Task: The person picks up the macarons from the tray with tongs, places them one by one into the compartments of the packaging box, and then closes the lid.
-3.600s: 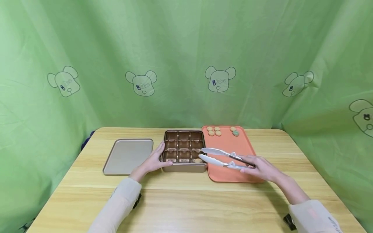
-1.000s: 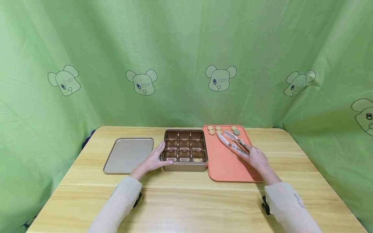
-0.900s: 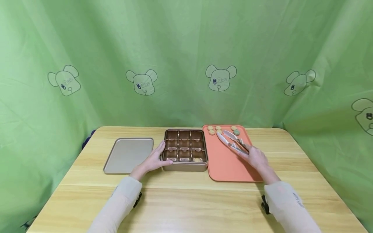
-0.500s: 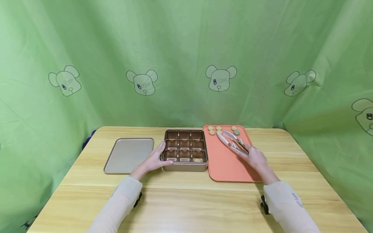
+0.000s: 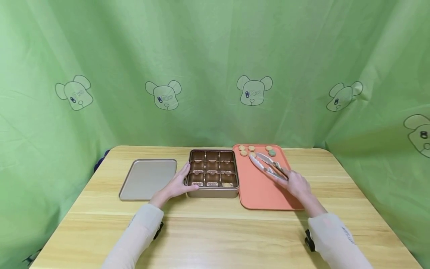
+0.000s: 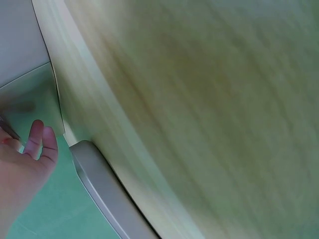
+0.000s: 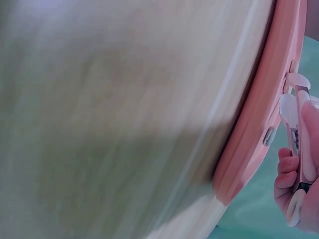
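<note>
My left hand (image 5: 174,185) rests against the left side of a brown baking tin (image 5: 215,192), fingers straight along its side and thumb at the front edge. The tin is divided into small square compartments; a pale cookie (image 5: 227,184) lies in the front right one. My right hand (image 5: 297,183) grips metal tongs (image 5: 261,165) by the handles, also seen in the right wrist view. The tongs' ends stand apart, one tip right at a round cookie (image 5: 252,154) on the orange tray (image 5: 265,198). Cookies (image 5: 243,153) lie beside it, and a green cookie (image 5: 272,152) sits farther right.
A flat greyish lid or pan (image 5: 147,179) lies left of the tin. The tray stands close against the tin's right side. All are on a wooden table (image 5: 208,231), with a green curtain (image 5: 208,123) behind it and at the sides.
My right hand has carried the tongs from above the tin's front right compartment to the cookies at the back of the tray. In the last second they shifted only slightly. The left hand has stayed put.
</note>
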{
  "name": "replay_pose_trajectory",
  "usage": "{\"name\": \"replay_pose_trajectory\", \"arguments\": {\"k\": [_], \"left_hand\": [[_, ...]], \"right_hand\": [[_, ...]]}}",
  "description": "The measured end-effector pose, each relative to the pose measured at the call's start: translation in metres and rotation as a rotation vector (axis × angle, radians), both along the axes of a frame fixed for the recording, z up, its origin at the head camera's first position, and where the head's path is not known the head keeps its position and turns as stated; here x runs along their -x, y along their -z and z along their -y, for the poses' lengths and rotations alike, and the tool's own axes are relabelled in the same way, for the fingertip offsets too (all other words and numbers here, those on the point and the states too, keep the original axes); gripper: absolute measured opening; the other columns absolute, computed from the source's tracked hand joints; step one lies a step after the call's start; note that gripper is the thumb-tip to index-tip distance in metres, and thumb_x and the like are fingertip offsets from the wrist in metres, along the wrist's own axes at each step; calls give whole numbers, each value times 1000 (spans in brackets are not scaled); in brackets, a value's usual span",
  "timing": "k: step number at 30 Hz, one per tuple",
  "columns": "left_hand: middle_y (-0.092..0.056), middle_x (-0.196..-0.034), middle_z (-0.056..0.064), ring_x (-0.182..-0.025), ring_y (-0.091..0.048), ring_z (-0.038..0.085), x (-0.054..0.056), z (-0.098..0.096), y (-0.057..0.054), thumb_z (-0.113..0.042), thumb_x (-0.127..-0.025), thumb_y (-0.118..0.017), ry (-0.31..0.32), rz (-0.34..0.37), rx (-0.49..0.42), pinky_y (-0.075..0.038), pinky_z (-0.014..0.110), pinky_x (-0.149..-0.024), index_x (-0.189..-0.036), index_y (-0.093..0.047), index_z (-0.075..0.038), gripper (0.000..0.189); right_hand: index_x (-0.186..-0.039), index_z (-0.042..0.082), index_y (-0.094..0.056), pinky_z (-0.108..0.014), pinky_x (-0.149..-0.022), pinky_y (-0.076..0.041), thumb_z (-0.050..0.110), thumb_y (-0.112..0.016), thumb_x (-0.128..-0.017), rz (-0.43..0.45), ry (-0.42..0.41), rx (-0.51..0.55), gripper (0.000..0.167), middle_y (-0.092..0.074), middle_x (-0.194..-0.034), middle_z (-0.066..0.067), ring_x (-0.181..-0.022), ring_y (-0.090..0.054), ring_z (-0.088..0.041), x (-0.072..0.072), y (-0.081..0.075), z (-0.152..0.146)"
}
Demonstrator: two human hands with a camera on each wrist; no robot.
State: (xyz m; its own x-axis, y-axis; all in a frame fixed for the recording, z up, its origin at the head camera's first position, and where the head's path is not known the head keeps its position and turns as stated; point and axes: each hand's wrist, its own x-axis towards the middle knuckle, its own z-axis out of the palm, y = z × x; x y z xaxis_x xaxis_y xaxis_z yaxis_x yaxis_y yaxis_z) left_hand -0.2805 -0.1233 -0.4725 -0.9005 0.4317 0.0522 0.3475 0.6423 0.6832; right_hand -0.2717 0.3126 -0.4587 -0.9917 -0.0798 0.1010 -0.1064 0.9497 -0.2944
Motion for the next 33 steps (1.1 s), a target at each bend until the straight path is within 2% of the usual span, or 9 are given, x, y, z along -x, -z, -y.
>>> {"name": "replay_pose_trajectory", "arguments": {"k": [10, 18, 20, 23, 25, 28, 33], "left_hand": [[-2, -152, 16, -138, -7, 37, 1, 1, 1, -43, -77, -68, -8, -11, 8, -9, 51, -110, -145, -6, 0, 101], [-1, -152, 15, -137, -7, 37, -2, 3, 1, -43, -77, -67, -1, -14, 12, -8, 53, -110, -144, -6, 1, 101], [-1, -152, 15, -138, -7, 37, -1, 3, 1, -43, -77, -68, -2, -16, 14, -8, 52, -110, -144, -6, 1, 101], [0, -152, 15, -138, -7, 36, 0, 2, 0, -42, -77, -68, 2, -19, 10, -8, 51, -111, -144, -6, 1, 101], [0, -152, 16, -138, -7, 37, 1, 1, -1, -41, -77, -69, 4, -21, 6, -9, 51, -111, -144, -6, 1, 101], [-1, -152, 16, -137, -8, 38, 2, 1, -1, -42, -77, -69, 6, -25, 5, -10, 53, -110, -144, -7, 2, 101], [1, -152, 14, -137, -8, 38, 2, 0, 0, -43, -77, -68, 1, -17, 16, -9, 52, -110, -144, -7, 2, 101]], "right_hand": [[-129, -2, -47, -51, -59, -45, 39, -61, -85, -46, -8, 12, 62, -58, -96, -28, -81, -56, -43, -13, -2, -7], [-130, -6, -45, -60, -80, -43, 34, -62, -86, -110, -52, 152, 61, -52, -115, -36, -99, -51, -52, -20, -1, -17], [-129, -6, -45, -56, -77, -45, 33, -62, -86, -115, -69, 200, 61, -55, -110, -35, -93, -53, -49, -21, 0, -21], [-130, -7, -44, -55, -79, -45, 33, -61, -86, -100, -87, 270, 62, -53, -114, -36, -97, -52, -47, -20, 1, -25], [-130, -7, -44, -55, -80, -45, 31, -62, -86, -105, -107, 291, 60, -52, -116, -35, -98, -52, -46, -20, 2, -27], [-129, -5, -46, -59, -89, -39, 27, -64, -85, -117, -161, 316, 58, -47, -122, -36, -109, -46, -51, -21, 2, -25], [-130, -4, -47, -60, -89, -39, 25, -65, -85, -109, -226, 332, 56, -48, -122, -35, -109, -47, -50, -24, -1, -17]]}}
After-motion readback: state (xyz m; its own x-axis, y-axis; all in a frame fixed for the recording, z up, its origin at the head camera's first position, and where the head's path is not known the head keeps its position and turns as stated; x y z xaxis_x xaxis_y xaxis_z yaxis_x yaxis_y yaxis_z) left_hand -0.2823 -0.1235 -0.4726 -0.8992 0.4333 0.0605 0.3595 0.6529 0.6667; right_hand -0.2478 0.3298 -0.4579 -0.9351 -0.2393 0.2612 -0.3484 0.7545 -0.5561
